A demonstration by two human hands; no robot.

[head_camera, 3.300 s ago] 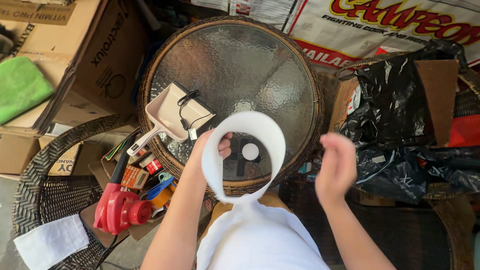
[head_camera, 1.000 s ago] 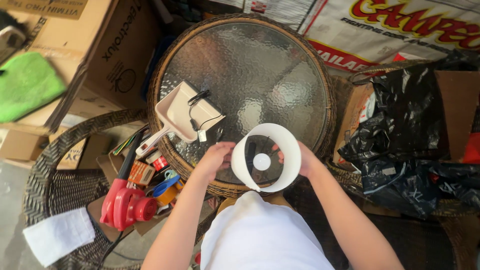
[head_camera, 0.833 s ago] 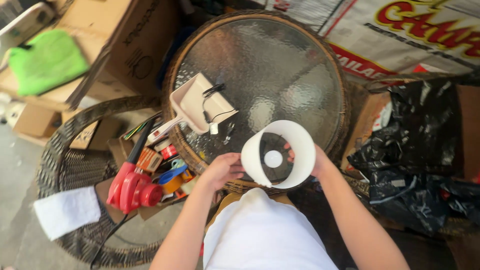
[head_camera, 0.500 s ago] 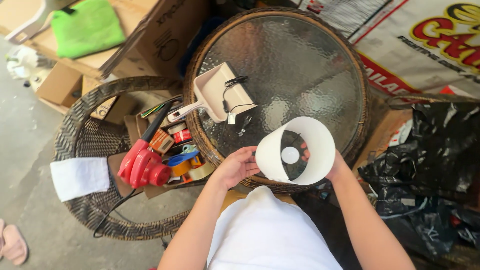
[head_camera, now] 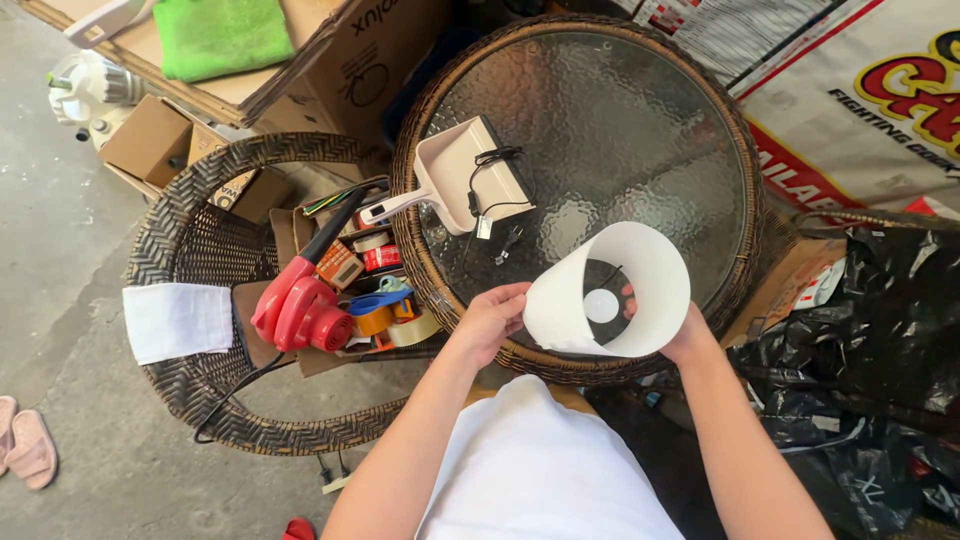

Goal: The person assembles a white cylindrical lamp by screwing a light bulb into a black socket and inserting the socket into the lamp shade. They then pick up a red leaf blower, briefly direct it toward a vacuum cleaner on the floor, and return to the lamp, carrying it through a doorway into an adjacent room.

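We hold a white lampshade (head_camera: 600, 295) tipped on its side above the near edge of the round glass-topped counter (head_camera: 600, 130), its wide mouth turned up toward us, probably so the bulb (head_camera: 601, 305) inside shows. Our left hand (head_camera: 490, 318) has its fingers closed on the narrow end, while our right hand (head_camera: 688, 335) steadies the far side, its fingers hidden behind the shade. A beige dustpan (head_camera: 462, 180) lies further back.
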